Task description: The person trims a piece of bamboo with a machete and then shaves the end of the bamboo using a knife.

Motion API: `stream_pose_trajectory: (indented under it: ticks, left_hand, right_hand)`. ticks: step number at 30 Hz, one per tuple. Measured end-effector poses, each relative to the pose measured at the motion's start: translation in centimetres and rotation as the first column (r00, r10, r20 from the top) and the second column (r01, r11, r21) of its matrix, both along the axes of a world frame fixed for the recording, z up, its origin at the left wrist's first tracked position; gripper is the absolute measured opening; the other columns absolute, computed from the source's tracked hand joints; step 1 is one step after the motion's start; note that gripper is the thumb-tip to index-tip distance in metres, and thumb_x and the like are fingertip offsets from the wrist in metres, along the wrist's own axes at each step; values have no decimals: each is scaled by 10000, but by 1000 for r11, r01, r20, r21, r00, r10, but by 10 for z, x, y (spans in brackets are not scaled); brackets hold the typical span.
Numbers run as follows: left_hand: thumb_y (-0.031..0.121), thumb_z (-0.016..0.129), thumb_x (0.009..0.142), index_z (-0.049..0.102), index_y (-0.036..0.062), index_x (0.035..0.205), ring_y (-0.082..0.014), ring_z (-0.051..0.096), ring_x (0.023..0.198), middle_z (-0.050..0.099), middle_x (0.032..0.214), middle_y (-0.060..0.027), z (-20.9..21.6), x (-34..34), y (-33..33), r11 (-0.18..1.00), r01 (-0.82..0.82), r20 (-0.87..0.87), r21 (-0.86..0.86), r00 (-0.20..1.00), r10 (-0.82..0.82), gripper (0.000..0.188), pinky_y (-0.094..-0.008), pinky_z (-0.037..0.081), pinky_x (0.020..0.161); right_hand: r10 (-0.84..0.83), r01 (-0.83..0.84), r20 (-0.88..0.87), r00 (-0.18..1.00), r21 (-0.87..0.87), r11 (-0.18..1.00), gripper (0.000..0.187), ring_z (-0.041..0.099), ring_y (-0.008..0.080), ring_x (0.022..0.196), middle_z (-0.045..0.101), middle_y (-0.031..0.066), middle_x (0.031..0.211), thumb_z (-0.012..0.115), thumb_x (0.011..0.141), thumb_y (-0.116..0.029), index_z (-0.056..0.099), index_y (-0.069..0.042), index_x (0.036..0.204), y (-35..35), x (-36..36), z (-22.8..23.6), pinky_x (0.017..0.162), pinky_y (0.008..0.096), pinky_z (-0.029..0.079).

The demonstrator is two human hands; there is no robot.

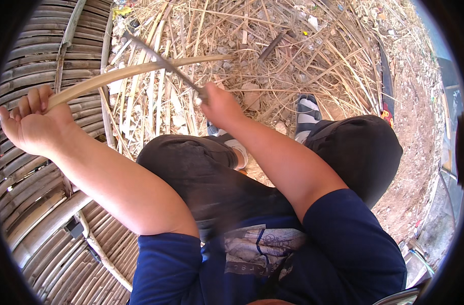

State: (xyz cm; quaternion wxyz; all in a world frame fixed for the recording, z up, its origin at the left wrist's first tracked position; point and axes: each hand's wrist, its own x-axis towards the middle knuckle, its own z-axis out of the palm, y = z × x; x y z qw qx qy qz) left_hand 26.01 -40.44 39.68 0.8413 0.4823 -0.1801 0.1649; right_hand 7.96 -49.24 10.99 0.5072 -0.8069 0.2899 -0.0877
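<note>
A long pale bamboo strip (122, 74) runs from my left hand (39, 122) out to the right, over the littered ground. My left hand grips its near end, with the thumb side against the strip and the fingers curled. My right hand (219, 105) is closed round the handle of a long, narrow-bladed knife (166, 63). Its dark blade, slightly blurred, points up and to the left and crosses the strip near its middle. Whether the blade touches the strip or passes above it, I cannot tell.
Slatted bamboo panels (39, 203) stand along my left. Loose bamboo splints and shavings (313, 66) cover the ground ahead, with a dark stick (271, 47) among them. My bent knees (364, 147) and sandalled feet (308, 112) are below my arms. Bare earth (414, 127) lies to the right.
</note>
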Motion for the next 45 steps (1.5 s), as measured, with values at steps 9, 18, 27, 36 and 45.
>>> stream_pose_trajectory:
  ticks: [9,18,27,36,45]
  left_hand:
    - [241,624,940,323,141,790,-117,193,512,229,598,23,-4,17,14,998,62,-4,-16,998,-62,351,-295,226,487]
    - [272,618,929,317,158,684,-118,189,500,222,564,25,-1,13,17,962,272,27,3,962,-272,404,-290,203,501]
    - [251,637,951,319,129,798,-112,182,522,211,609,27,-3,-2,4,999,-49,-36,-17,998,48,374,-306,214,505]
    - [188,592,955,332,98,791,-117,211,534,230,632,13,5,-15,-15,1000,16,44,24,999,-17,321,-302,225,511]
    - [205,613,945,311,109,776,-120,194,520,220,617,17,-1,-4,0,1000,-15,13,-10,1000,15,359,-306,222,506]
  right_hand:
    - [-214,217,-418,883,-41,975,474,672,402,999,679,289,1044,651,794,-216,590,39,1190,-32,-37,-67,891,445,539]
    - [56,-86,167,984,180,980,325,695,353,884,686,228,938,650,824,-150,560,28,1081,-2,27,88,800,428,554]
    - [-61,90,-131,989,227,970,326,683,379,850,675,241,946,638,816,-134,516,36,1067,-10,2,5,758,457,535]
    - [51,-85,251,967,127,988,345,675,396,752,670,243,846,664,797,-149,532,29,1062,-1,19,83,691,460,533]
    - [-184,216,-211,960,140,966,387,671,403,993,679,265,1049,650,813,-183,552,31,1120,-25,-10,-42,876,462,529]
